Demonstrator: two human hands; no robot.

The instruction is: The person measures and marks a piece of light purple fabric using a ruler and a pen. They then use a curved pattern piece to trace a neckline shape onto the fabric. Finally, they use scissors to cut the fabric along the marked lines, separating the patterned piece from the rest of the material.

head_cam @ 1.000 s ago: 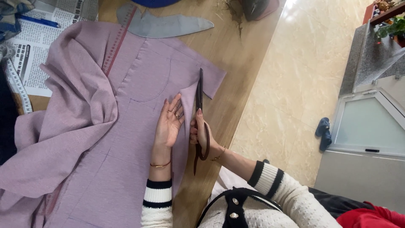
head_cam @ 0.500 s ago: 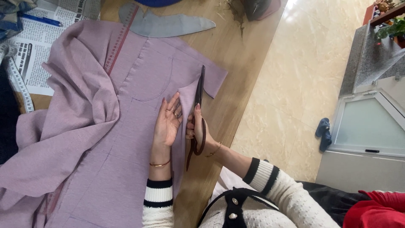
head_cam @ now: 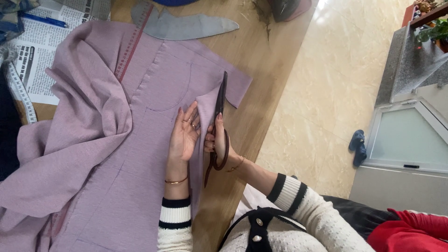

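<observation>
Your left hand [head_cam: 183,135] lies open and flat on the lilac cloth [head_cam: 140,154], fingers together, pressing it to the table [head_cam: 261,60] just beside the cut. Your right hand [head_cam: 215,140] is closed around the handles of the dark shears [head_cam: 218,122] — thumb along the top, the blades running straight away from your knuckles. A narrow strip of cloth stands lifted between your two hands, touching the blades. Beyond your left fingertips the cloth carries a curved chalk line; farther off lie a red ruler [head_cam: 133,46] and a grey curve template [head_cam: 186,25]. A tape measure [head_cam: 21,95] and newspaper [head_cam: 39,56] sit well off to the left of your left hand.
</observation>
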